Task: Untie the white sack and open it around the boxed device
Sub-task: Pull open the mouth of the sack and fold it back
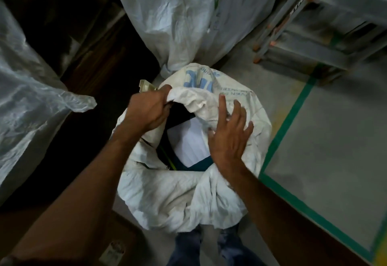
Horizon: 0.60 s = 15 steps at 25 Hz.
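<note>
The white sack [167,198] with blue print stands on the floor in front of my legs, its mouth spread wide. Inside shows the boxed device [188,140], a white top face with dark teal edges. My left hand [146,110] is shut on the sack's rim at the far left of the mouth, pulling it outward. My right hand [228,136] lies flat with fingers spread on the sack's right rim, pressing the fabric outward. No tie or string is visible on the sack.
A large white sack [188,14] stands right behind. Clear plastic wrapping [25,98] bulges at the left. Metal racking [314,25] stands at the back right. Green floor tape [293,115] runs along the right. A cardboard box [117,244] sits near my left leg.
</note>
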Available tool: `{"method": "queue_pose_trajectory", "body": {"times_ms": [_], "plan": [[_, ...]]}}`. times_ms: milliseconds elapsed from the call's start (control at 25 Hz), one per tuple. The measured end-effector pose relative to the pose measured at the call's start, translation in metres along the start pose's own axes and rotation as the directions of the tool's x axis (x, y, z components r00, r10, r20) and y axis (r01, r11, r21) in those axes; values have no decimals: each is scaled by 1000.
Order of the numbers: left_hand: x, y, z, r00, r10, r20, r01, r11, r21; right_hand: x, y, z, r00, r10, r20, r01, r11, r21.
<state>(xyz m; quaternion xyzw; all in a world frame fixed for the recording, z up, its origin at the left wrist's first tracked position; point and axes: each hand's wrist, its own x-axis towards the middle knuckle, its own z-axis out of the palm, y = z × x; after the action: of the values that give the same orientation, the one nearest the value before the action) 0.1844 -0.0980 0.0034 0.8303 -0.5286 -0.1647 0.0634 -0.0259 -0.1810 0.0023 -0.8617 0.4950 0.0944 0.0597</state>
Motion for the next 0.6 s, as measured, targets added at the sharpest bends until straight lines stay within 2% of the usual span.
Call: {"method": "queue_pose_trajectory", "body": {"times_ms": [120, 160, 240, 280, 360, 400, 440, 480, 520, 560, 600], "plan": [[12, -27, -7, 963, -144, 227, 181, 972, -152, 56, 17, -25, 999, -24, 27, 19, 986, 164], [17, -28, -11, 966, -147, 214, 184, 970, -160, 77, 24, -38, 998, -5, 57, -8, 975, 224], [22, -10, -11, 999, -38, -6, 38, 999, -33, 113, 35, -66, 972, 97, 212, -163, 932, 324], [22, 8, -7, 991, 92, -96, -91, 996, 21, 130, 40, -74, 944, 125, 307, -239, 898, 370], [23, 51, 1, 941, 313, -126, -306, 949, 77, 152, 44, -83, 863, 64, 500, -294, 870, 395], [30, 66, 9, 939, 326, -109, -315, 943, 103, 157, 45, -84, 830, 27, 558, -308, 855, 418], [41, 72, 15, 955, 279, -98, -265, 955, 134, 160, 45, -82, 814, 27, 581, -338, 835, 435], [56, 73, 20, 971, 215, -104, -196, 967, 165, 156, 46, -82, 830, 54, 555, -353, 821, 448], [71, 71, 22, 977, 190, -102, -167, 965, 201, 148, 49, -76, 886, 110, 451, -332, 830, 448], [83, 67, 23, 974, 212, -83, -189, 955, 230, 129, 49, -67, 947, 179, 268, -277, 877, 393], [94, 66, 24, 964, 259, -53, -237, 935, 263, 102, 48, -56, 973, 223, 54, -229, 920, 317]]}}
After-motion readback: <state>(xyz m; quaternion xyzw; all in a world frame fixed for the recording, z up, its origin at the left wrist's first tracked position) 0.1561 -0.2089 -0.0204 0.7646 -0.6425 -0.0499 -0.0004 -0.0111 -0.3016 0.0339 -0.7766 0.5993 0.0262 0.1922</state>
